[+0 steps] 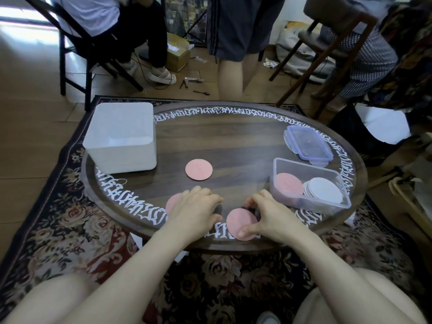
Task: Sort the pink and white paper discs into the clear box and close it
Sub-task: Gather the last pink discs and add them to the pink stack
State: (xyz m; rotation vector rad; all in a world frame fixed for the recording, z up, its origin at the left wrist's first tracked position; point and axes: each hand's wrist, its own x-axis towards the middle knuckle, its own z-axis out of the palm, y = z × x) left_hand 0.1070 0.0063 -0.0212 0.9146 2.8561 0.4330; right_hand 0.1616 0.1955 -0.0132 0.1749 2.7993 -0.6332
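A pink paper disc (240, 224) sits at the near edge of the round wooden worktop (233, 141), pinched in the grip of the right hand (268, 215): the thumb lies on its near edge and curled fingers meet its far edge. It looks flat, thin and evenly pink. To its left the left hand (194, 208) rests palm down with fingers loosely bent, covering most of a second pink disc (172, 202), of which only a left sliver shows; whether its grip pinches that disc cannot be told. A third pink disc (199, 170) lies flat and apart near the worktop's middle.

Right of the hands stands the clear box (308, 183), open, with a pink disc (288, 183) in its left part and a stack of white discs (323, 189) leaning in its right part. Beyond it lies the box's lid (308, 143) with a bluish rim, resting on more white discs (289, 142) that stick out from under its edges. A white open bin (121, 136) stands on the far left of the worktop.

White ornamental lettering rings the worktop, which sits on a dark floral rug (46, 218). Chairs, other people's legs and a cardboard box on the floor lie beyond. The person's knees fill the bottom corners.
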